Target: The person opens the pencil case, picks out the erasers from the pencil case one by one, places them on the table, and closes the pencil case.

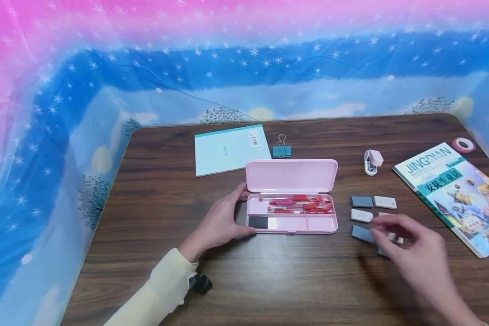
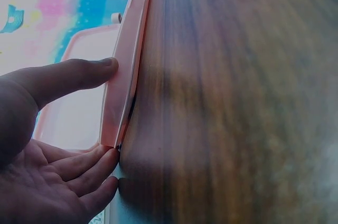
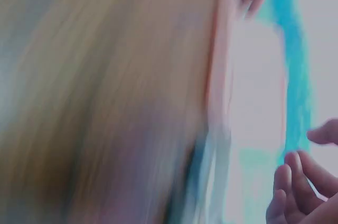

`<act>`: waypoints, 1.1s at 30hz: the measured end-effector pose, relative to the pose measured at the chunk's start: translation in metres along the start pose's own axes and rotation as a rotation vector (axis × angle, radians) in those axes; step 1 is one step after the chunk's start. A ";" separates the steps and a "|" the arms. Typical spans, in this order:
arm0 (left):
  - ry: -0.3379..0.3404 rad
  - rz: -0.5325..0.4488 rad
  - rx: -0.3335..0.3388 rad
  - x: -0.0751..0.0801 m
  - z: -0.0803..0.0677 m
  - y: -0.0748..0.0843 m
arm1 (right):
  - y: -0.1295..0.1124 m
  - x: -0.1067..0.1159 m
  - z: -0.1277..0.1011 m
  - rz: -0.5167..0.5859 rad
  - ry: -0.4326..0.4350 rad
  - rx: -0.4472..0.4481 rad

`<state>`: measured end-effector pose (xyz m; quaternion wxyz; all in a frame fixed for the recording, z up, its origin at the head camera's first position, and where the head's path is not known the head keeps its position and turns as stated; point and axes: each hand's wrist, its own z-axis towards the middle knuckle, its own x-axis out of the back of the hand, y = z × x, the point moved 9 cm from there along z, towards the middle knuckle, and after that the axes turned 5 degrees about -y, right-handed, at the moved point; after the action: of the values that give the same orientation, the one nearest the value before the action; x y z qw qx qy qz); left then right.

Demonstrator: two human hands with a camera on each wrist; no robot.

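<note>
A pink pencil case [image 1: 291,176] stands with its lid up. In its back compartment lie several red pens [image 1: 299,203]; a dark-and-white eraser [image 1: 258,222] lies at the left of the front one. My left hand [image 1: 218,217] grips the case's left end, thumb at the front edge and fingers toward the back corner. To the right, my right hand [image 1: 419,249] hovers over several erasers, thumb and fingertips apart in the right wrist view, holding nothing visible. Among them are a grey-blue eraser [image 1: 361,201] and a white eraser [image 1: 361,215]; the hand partly hides others.
Behind the case lie a light-blue notebook [image 1: 230,151] and a teal binder clip [image 1: 282,151]. A small pink-and-white stapler [image 1: 373,161] stands beyond the erasers. At the right are a picture-covered book [image 1: 456,194] and a roll of red tape [image 1: 463,145].
</note>
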<state>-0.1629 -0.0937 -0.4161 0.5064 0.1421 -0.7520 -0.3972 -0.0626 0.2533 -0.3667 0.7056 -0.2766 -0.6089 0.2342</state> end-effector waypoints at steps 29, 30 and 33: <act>-0.005 0.014 -0.009 0.001 -0.001 0.003 | -0.118 -0.163 0.034 0.125 -0.288 0.115; -0.004 0.013 -0.012 0.001 -0.001 0.004 | -0.118 -0.163 0.034 0.127 -0.282 0.127; -0.002 0.014 -0.012 0.002 -0.001 0.004 | -0.121 -0.162 0.033 0.119 -0.264 0.156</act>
<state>-0.1623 -0.0925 -0.4119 0.5095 0.1332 -0.7510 -0.3984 -0.1206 0.0590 -0.3997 0.6235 -0.2234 -0.6590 0.3565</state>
